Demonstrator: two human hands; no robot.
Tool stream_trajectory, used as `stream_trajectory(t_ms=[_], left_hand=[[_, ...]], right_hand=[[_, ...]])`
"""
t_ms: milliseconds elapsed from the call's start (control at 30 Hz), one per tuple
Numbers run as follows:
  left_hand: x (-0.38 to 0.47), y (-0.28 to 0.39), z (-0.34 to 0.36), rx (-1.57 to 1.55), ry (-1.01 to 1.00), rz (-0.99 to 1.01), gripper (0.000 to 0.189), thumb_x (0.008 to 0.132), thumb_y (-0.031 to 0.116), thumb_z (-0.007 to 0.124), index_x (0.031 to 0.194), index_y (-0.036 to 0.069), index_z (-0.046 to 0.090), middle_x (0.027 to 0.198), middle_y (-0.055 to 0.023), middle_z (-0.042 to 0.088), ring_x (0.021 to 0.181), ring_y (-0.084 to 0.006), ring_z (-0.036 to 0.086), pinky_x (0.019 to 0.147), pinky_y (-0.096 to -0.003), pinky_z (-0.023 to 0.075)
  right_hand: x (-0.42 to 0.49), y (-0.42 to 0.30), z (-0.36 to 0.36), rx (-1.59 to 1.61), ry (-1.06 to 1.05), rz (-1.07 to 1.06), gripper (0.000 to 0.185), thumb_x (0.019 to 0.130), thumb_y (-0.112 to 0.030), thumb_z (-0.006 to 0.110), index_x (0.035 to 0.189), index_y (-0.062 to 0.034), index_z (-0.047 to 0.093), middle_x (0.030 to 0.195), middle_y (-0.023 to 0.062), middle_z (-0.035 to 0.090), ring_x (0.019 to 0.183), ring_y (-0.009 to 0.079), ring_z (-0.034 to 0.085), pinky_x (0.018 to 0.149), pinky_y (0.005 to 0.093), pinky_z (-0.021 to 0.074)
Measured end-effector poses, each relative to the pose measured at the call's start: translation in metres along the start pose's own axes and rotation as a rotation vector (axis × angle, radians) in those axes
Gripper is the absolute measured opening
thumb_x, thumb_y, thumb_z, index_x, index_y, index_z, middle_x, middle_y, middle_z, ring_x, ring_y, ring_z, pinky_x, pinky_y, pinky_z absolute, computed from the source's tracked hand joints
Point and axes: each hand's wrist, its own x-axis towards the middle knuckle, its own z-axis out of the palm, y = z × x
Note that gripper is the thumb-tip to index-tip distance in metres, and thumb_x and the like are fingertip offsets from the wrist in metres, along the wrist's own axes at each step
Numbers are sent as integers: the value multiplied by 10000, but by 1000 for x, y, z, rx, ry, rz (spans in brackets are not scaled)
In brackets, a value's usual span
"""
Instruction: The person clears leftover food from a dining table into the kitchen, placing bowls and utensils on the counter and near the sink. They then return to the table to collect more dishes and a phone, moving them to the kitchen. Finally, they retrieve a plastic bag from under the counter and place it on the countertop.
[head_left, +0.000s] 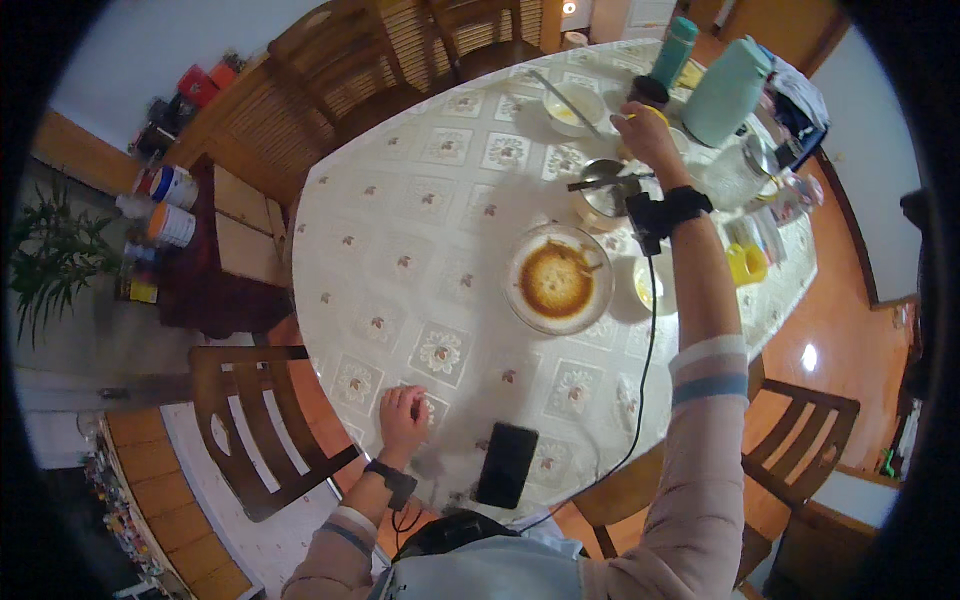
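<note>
My right hand (646, 136) reaches across the table among the bowls, by a yellow rim; what its fingers hold is too small to tell. To its left stands a white bowl (574, 109) with chopsticks (562, 101) across it. Below the hand is a metal-rimmed pot or bowl (602, 196) with dark utensils (611, 181) lying over it. A glass plate (557, 280) with brown sauce is nearer to me. My left hand (403, 417) rests on the tablecloth, fingers curled, nothing seen in it. A black smartphone (507, 465) lies to its right.
At the back right stand a green thermos jug (726, 91), a green bottle (675, 52), a dark cup (649, 91) and a glass jug (731, 176). A yellow cup (746, 264) and a white bowl (651, 285) flank my right forearm. Wooden chairs (262, 427) surround the table; a black cable (646, 367) trails from my right wrist.
</note>
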Motion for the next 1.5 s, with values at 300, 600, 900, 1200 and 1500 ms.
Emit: stream_trajectory(t_ms=[300,600,900,1200,1500], left_hand=[[3,-6,-6,-33,-39,-22,241,703,110,591,941,93,558,888,-93,568,800,-297,537,736,-412,416],[4,-2,-11,-20,-50,-49,214,703,130,608,908,92,560,864,-85,561,787,-291,534,718,-417,415],[-1,-8,-9,-11,-41,-26,248,699,112,603,938,85,541,866,-88,561,786,-298,532,725,-419,414],[-5,-12,-11,-1,-47,-21,254,702,113,594,947,78,535,893,-99,573,817,-303,537,746,-422,418],[-12,-11,-12,16,-25,-12,251,723,70,577,971,74,539,902,-103,566,846,-301,528,792,-422,400]], right_hand=[[81,7,133,-420,175,-190,261,827,-193,550,1051,-59,570,994,160,633,970,356,574,833,453,464],[97,28,148,-313,233,-87,181,827,-125,489,957,-25,564,914,194,615,927,384,587,779,475,486],[79,47,132,-69,70,332,215,792,-157,519,769,4,660,725,155,662,614,293,631,613,404,514],[62,30,145,-296,-280,-73,230,756,-292,661,806,-69,687,668,116,633,567,256,617,546,365,510],[-76,-77,138,221,-504,-190,307,750,-182,622,1022,-39,610,811,162,649,766,270,633,677,392,515]])
